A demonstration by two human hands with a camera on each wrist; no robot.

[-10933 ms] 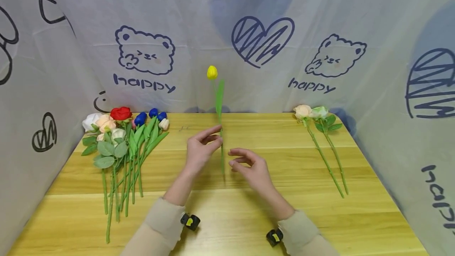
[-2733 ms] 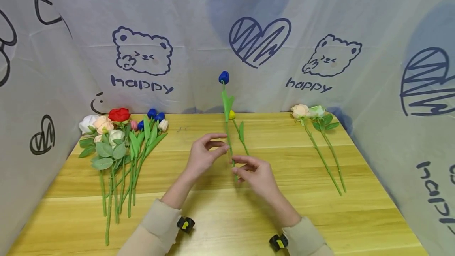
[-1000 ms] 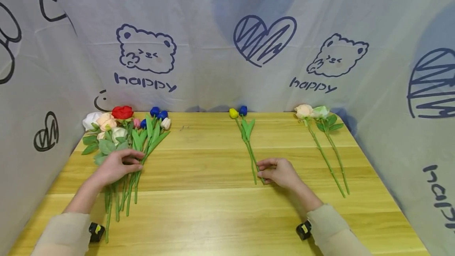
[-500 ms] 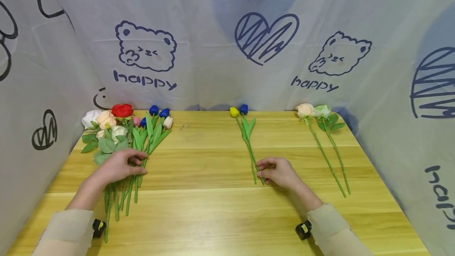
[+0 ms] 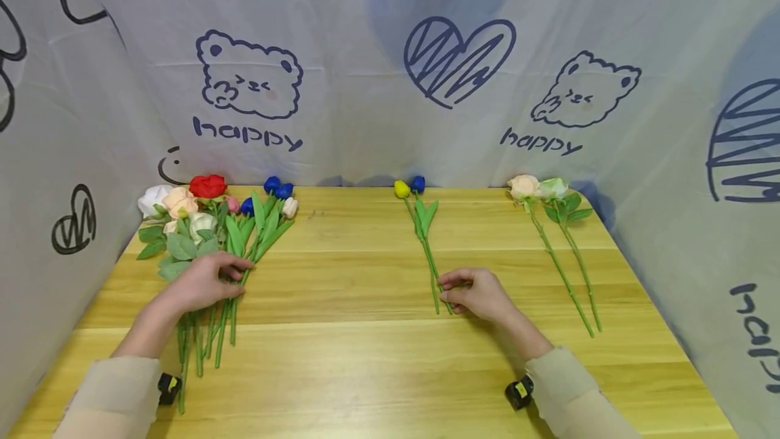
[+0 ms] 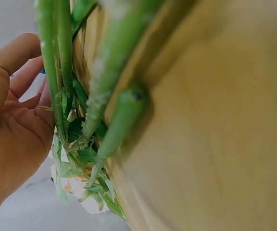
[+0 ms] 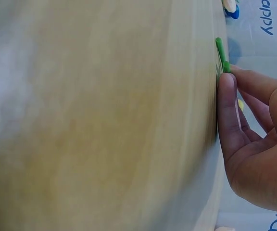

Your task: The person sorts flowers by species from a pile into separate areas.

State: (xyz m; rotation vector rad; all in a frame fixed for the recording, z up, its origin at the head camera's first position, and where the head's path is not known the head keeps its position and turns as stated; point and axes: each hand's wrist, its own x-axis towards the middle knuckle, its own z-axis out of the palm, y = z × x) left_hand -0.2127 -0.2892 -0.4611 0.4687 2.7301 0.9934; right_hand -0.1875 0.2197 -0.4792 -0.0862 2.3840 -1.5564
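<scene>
My left hand (image 5: 206, 283) reaches over the bunch at the left. Its thumb and fingers pinch a stem among the green tulip stems (image 5: 233, 320), where a blue tulip (image 5: 271, 184) shows its bloom at the far end. In the left wrist view the hand (image 6: 16, 115) lies right against thick green stems (image 6: 64, 43); its fingertips are partly hidden behind them. My right hand (image 5: 478, 295) pinches the lower end of another blue tulip (image 5: 418, 184) lying in the middle. A yellow tulip (image 5: 401, 189) lies beside that one, their stems crossing.
Several roses, among them a red one (image 5: 208, 186) and a white one (image 5: 155, 200), lie in the left bunch. A peach rose (image 5: 524, 187) and a pale green rose (image 5: 553, 187) lie at the right. Printed cloth (image 5: 353, 120) walls the wooden table (image 5: 341, 358).
Earlier, both hands held up a yellow tulip, then a blue one; both now lie in the middle. The left hand has gone to the left bunch, where a blue bloom has shifted slightly right.
</scene>
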